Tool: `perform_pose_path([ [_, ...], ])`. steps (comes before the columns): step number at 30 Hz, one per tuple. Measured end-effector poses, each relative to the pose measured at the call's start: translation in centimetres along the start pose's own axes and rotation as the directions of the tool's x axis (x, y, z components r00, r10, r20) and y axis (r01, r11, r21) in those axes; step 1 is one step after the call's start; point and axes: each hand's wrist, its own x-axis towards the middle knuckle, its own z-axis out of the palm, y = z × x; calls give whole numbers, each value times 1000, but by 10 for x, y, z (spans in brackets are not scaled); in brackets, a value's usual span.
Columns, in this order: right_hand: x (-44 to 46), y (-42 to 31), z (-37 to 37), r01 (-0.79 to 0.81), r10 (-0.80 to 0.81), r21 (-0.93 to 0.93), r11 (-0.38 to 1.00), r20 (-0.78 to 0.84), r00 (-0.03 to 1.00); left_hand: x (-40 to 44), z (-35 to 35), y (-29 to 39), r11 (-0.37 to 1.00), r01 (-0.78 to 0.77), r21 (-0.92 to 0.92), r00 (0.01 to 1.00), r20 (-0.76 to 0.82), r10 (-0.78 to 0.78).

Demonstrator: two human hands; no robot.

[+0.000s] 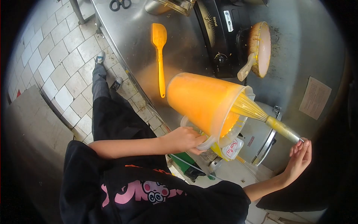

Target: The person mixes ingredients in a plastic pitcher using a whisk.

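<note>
My left hand (186,139) is closed on the handle of a large translucent plastic pitcher (197,95) filled with orange liquid. The pitcher's mouth faces the lower right of the view. A wire whisk (257,112), its wires coated yellow, reaches into the mouth. The fingertips of my right hand (301,151) pinch the end of the whisk's smeared handle. On the steel counter beside the pitcher lies an orange spatula (160,56). A yellow and white labelled pack (232,148) shows just past the rim, partly hidden by the pitcher.
A black gas stove (220,48) stands at the back, with a drip-stained pan (261,50) on it. Scissors (120,3) and a metal container (156,6) are on the steel counter (130,41). A silver lidded appliance (257,134) stands behind the whisk. Tiled floor (74,71) lies left.
</note>
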Motion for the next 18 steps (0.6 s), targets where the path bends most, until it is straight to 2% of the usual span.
perform_pose_path([
  [3,3,10,11,12,-11,24,1000,-35,999,-1,3,-1,1000,-12,1,1000,-27,12],
  [7,3,42,57,-12,13,-18,1000,37,999,-2,2,-3,1000,-18,-9,1000,-9,18],
  [9,-2,62,87,-105,91,97,990,140,986,-3,4,-3,1000,-23,-13,999,-30,23],
  [11,-8,81,117,-191,156,86,978,309,938,-3,7,-5,1000,-28,11,998,-49,28],
  [12,-11,79,121,-193,157,85,978,314,936,-4,9,-5,999,-40,29,997,-63,42],
  [14,-11,76,128,-256,216,28,966,454,865,-4,5,-4,999,-47,25,997,-53,48],
  [15,-6,71,127,-249,209,27,968,464,861,-3,4,-5,998,-54,20,998,-41,55],
  [17,0,62,116,-181,112,168,969,357,928,-4,3,-5,1000,-29,4,999,-30,30],
  [18,-2,71,117,-137,103,64,989,383,918,-3,4,-4,1000,-17,-13,1000,-18,17],
])
